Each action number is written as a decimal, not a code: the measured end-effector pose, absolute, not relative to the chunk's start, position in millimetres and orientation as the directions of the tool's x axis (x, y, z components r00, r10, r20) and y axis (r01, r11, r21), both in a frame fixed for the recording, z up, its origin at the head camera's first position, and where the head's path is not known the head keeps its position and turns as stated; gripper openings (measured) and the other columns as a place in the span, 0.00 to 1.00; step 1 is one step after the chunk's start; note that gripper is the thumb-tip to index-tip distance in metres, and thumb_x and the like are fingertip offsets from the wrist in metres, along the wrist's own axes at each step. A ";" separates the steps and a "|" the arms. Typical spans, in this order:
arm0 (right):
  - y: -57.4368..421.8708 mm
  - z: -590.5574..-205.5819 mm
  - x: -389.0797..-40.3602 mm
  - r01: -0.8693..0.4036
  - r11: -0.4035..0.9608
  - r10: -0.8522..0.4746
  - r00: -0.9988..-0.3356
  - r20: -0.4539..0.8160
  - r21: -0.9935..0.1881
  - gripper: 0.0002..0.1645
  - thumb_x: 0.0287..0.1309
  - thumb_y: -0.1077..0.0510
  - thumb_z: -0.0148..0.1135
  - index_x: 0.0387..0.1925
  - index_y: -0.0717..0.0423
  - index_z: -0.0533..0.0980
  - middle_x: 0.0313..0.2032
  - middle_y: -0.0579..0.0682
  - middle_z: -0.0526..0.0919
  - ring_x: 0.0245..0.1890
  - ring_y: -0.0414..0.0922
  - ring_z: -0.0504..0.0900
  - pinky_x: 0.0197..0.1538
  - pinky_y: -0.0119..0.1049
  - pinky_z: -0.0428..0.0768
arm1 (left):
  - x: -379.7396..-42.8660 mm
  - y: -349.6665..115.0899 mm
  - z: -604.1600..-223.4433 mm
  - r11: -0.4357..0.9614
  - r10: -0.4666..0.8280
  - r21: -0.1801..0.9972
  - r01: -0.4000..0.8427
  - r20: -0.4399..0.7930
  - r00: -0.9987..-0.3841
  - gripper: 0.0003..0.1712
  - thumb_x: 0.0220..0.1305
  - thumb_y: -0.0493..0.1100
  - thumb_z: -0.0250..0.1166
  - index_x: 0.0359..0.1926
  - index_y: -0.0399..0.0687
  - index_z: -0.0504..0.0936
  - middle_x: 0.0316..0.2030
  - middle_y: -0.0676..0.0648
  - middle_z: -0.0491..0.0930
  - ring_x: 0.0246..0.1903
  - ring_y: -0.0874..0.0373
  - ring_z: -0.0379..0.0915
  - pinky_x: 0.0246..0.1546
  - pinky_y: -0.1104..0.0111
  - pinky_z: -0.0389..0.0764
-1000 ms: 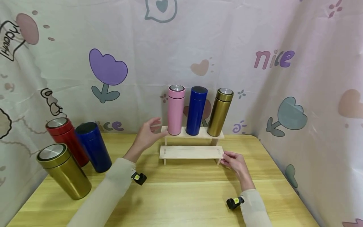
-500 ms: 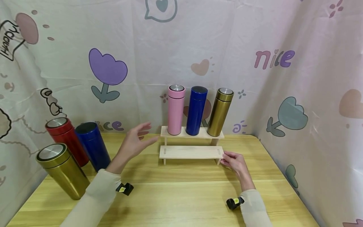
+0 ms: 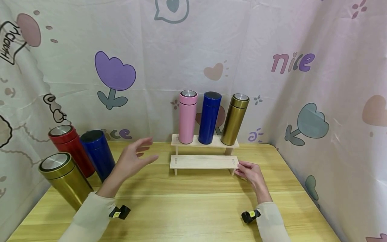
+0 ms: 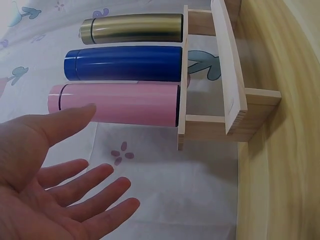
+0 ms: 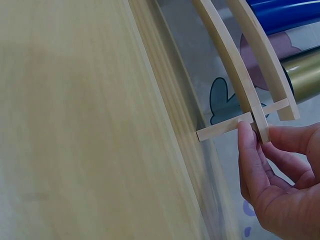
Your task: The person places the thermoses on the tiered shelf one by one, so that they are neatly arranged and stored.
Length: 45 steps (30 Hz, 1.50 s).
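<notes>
A two-tier wooden stand point(image 3: 204, 162) is on the table, its upper shelf carrying a pink thermos point(image 3: 187, 121), a slim blue thermos point(image 3: 209, 119) and a slim gold thermos point(image 3: 235, 121), all upright. My right hand point(image 3: 251, 172) pinches the right end of the lower shelf; in the right wrist view the thumb and fingers point(image 5: 250, 155) close on the shelf's corner by its leg. My left hand point(image 3: 131, 161) is in the air left of the stand, fingers spread and holding nothing. The left wrist view shows that palm point(image 4: 30, 165) apart from the pink thermos.
On the table's left side stand a red thermos point(image 3: 71, 148), a wider blue thermos point(image 3: 98, 154) and a wide gold thermos point(image 3: 68, 179), the last partly behind my left sleeve. A printed curtain point(image 3: 229, 40) hangs behind and beside the wooden table point(image 3: 193, 211).
My left hand has drawn away from the pink thermos, leftward and toward me, nearer the bottles on the left. The right hand and the stand have stayed put.
</notes>
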State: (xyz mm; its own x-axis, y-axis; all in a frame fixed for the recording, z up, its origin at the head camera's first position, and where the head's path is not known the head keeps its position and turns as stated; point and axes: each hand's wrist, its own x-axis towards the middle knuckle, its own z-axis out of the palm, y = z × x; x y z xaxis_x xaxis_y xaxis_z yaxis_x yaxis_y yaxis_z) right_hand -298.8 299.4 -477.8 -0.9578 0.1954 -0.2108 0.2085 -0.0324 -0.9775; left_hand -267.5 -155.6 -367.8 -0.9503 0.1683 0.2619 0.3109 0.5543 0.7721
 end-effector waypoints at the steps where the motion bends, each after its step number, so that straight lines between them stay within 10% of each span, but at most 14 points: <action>1: 299.5 -477.8 -298.9 0.208 -0.032 0.195 -0.958 -0.211 -0.978 0.28 0.71 0.69 0.58 0.68 0.76 0.67 0.38 0.51 0.85 0.31 0.37 0.87 0.43 0.27 0.88 | -265.9 -156.9 -368.4 0.555 0.173 0.770 0.315 0.263 -0.949 0.40 0.65 0.46 0.73 0.73 0.39 0.69 0.67 0.32 0.76 0.65 0.33 0.74 0.65 0.42 0.76; 32: 298.3 -477.0 -295.5 0.209 -0.045 0.183 -0.960 -0.214 -0.977 0.29 0.71 0.69 0.59 0.69 0.77 0.66 0.39 0.51 0.85 0.32 0.38 0.87 0.44 0.28 0.89 | -208.3 -190.5 -367.8 0.586 0.251 0.723 0.366 0.267 -0.930 0.32 0.65 0.49 0.73 0.68 0.47 0.76 0.61 0.41 0.82 0.58 0.44 0.81 0.56 0.52 0.85; 45: 298.3 -476.1 -293.5 0.196 -0.046 0.166 -0.966 -0.201 -0.980 0.30 0.71 0.69 0.58 0.69 0.78 0.64 0.39 0.50 0.85 0.33 0.37 0.87 0.45 0.29 0.88 | -175.5 -221.3 -376.5 0.619 0.184 0.721 0.312 0.254 -0.950 0.32 0.62 0.50 0.76 0.66 0.53 0.78 0.58 0.46 0.85 0.53 0.80 0.76 0.49 0.84 0.79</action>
